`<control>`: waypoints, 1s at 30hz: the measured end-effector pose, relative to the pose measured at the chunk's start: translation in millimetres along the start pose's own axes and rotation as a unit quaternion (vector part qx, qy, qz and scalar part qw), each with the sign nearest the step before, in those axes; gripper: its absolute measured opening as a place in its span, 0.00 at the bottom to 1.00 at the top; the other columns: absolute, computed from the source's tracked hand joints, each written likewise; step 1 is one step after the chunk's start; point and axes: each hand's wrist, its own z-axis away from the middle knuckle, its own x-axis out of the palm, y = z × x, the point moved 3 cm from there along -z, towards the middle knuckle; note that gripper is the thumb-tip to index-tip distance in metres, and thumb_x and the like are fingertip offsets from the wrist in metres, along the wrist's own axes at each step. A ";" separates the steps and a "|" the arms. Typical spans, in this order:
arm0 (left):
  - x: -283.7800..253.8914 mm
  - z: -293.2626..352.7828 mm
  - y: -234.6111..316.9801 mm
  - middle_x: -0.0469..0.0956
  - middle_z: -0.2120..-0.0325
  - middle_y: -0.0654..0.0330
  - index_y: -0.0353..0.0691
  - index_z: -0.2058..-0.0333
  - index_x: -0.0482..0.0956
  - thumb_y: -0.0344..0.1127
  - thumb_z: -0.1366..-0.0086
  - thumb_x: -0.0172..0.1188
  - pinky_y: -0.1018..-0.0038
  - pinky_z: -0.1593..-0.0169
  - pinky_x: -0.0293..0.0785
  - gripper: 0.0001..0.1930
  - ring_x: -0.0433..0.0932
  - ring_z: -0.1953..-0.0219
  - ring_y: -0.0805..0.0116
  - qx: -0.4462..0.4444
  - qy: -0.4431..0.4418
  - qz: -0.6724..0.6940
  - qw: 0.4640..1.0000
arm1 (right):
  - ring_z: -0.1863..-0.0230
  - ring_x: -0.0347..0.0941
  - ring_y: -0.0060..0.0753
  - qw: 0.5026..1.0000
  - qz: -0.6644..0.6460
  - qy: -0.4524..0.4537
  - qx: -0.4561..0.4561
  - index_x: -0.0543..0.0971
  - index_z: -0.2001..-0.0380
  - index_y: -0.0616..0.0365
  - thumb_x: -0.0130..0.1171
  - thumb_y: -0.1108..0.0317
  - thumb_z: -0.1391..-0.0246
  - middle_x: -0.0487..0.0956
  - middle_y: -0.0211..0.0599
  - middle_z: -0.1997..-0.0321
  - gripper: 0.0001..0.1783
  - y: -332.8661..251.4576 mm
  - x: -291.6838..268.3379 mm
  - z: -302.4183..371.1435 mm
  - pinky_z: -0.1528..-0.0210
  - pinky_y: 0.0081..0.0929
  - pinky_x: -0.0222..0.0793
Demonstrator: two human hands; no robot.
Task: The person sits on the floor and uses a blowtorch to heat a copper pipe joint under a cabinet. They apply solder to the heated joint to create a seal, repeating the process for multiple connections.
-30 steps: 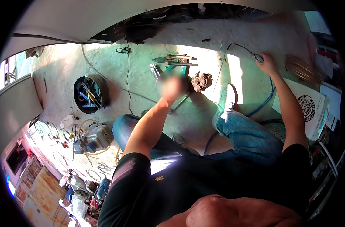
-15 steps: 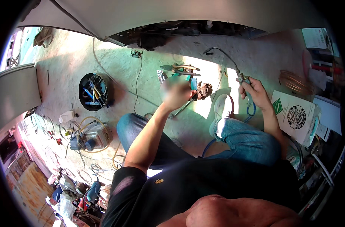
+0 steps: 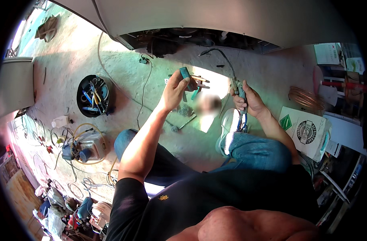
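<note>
My right hand (image 3: 251, 103) grips the handle of a gas torch (image 3: 236, 86). Its thin curved neck reaches away from me toward the appliance, and blue hoses run back from the handle; no flame is visible. My left hand (image 3: 173, 91) is closed around a small teal rectangular object (image 3: 185, 73), kind unclear, held upright to the left of the torch. Just beyond and under that hand lie pliers (image 3: 201, 81), partly hidden. A blurred brownish lump (image 3: 209, 105) sits on the floor between my hands. Nearer me lies a metal rod-like tool (image 3: 187, 122).
A large pale appliance (image 3: 231, 20) with a dark open base stands ahead. To the left are a black tub of tools (image 3: 93, 96) and a pump-like machine with hoses (image 3: 87, 148). Coiled copper tubing (image 3: 306, 97) and a white carton (image 3: 304, 132) lie right. A cable (image 3: 142, 94) crosses the floor.
My left hand has moved forward and lifted the teal object away from the brownish lump. The torch in my right hand has shifted left. The whole view has tilted slightly.
</note>
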 end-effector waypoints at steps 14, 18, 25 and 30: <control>-10.0 -10.9 -18.7 0.68 0.75 0.65 0.40 0.65 0.74 0.57 0.27 0.41 0.75 0.63 0.61 0.25 0.65 0.71 0.72 -0.177 0.117 0.395 0.894 | 0.89 0.53 0.14 0.991 -0.111 -0.019 0.073 0.75 0.67 0.55 0.35 0.22 0.43 0.58 0.17 0.87 0.43 22.3 29.9 -24.8 0.82 0.19 0.56; -13.5 -12.9 -17.0 0.68 0.75 0.65 0.41 0.66 0.73 0.57 0.28 0.41 0.75 0.65 0.60 0.24 0.65 0.71 0.72 -0.170 0.109 0.391 0.898 | 0.90 0.52 0.15 0.987 -0.134 -0.009 0.086 0.75 0.66 0.56 0.38 0.21 0.44 0.57 0.18 0.87 0.43 27.1 39.7 -30.3 0.83 0.19 0.55; -15.8 -14.3 -20.1 0.69 0.73 0.64 0.40 0.62 0.71 0.51 0.28 0.36 0.74 0.64 0.60 0.21 0.65 0.69 0.70 -0.186 0.102 0.484 0.849 | 0.87 0.60 0.15 0.978 -0.174 -0.067 0.097 0.80 0.67 0.52 0.38 0.27 0.38 0.73 0.22 0.82 0.38 27.9 53.0 -37.3 0.83 0.19 0.58; -14.2 -15.2 -20.8 0.69 0.72 0.63 0.39 0.60 0.72 0.49 0.26 0.35 0.75 0.62 0.62 0.21 0.66 0.69 0.70 -0.184 0.125 0.486 0.846 | 0.81 0.67 0.18 0.977 -0.189 -0.043 0.087 0.79 0.67 0.52 0.40 0.29 0.37 0.75 0.24 0.78 0.37 21.0 61.0 -38.2 0.77 0.20 0.64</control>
